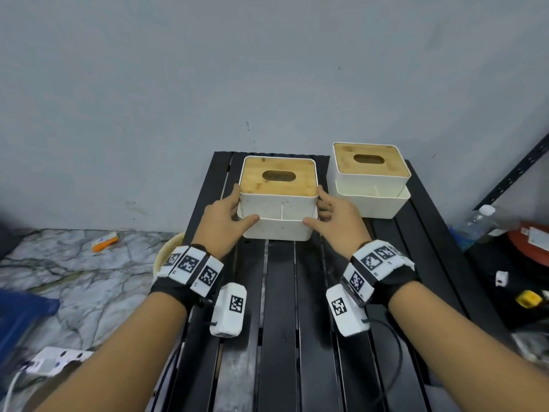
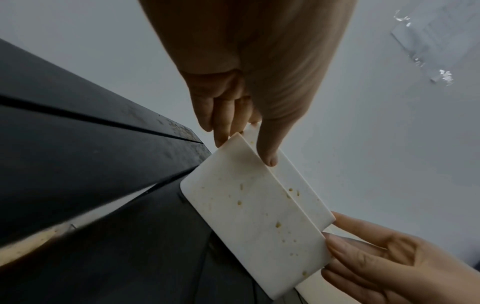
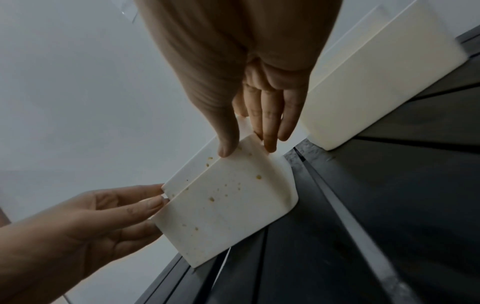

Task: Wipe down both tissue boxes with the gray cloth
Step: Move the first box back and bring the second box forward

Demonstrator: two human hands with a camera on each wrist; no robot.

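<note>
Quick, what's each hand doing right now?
Left hand: holding the left side of the near tissue box, thumb in front, fingers on the side.
Right hand: holding the same box's right side the same way.

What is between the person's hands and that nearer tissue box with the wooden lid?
Nothing visible: the left hand and right hand already hold the near tissue box by its two sides.

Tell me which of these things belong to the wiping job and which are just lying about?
Job: near tissue box, held between left hand and right hand; far tissue box. No gray cloth visible.

Lying about: water bottle, orange packet, power strip, yellow object.
</note>
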